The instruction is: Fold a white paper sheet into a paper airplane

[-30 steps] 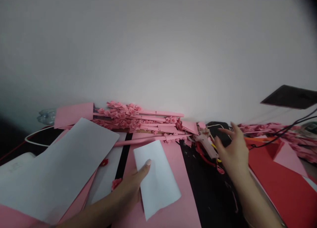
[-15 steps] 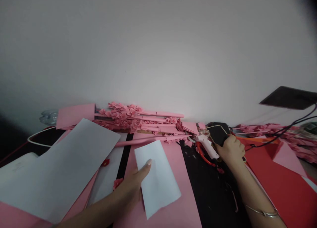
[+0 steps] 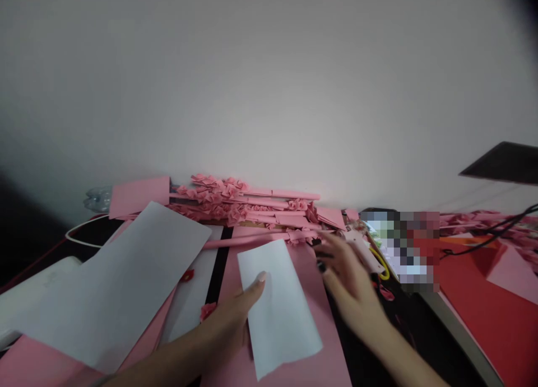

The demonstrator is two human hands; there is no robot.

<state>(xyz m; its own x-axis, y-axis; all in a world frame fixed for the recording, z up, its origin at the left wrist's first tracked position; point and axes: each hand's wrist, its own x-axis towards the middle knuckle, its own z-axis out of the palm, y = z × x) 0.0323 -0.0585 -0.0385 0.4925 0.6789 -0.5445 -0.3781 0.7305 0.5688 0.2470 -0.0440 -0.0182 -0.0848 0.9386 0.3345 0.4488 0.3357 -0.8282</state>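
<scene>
My left hand (image 3: 239, 311) is closed on a folded white sheet of paper (image 3: 281, 314), its thumb lying on top. Beneath that sheet is a long pink sheet (image 3: 222, 297). My right hand (image 3: 348, 286) hovers over the black tabletop beside it, fingers apart and slightly blurred. A small dark spot shows by its thumb tip; I cannot make it out. Just beyond this hand lie a white tool like a glue gun (image 3: 365, 251) and a yellow loop (image 3: 384, 266). The phone (image 3: 395, 252) has a lit, pixelated screen.
Pink paper flowers on stems (image 3: 235, 199) lie along the wall. At left, a large white sheet (image 3: 113, 286) covers pink paper. Red paper (image 3: 483, 308) is at right. Dark cables (image 3: 491, 236) hang there, and a plastic bottle (image 3: 97, 199) lies back left.
My right hand has let go of the phone and moved left, fingers spreading. The phone's screen has gone from dark to lit. My left hand keeps the folded paper; the view has shifted slightly.
</scene>
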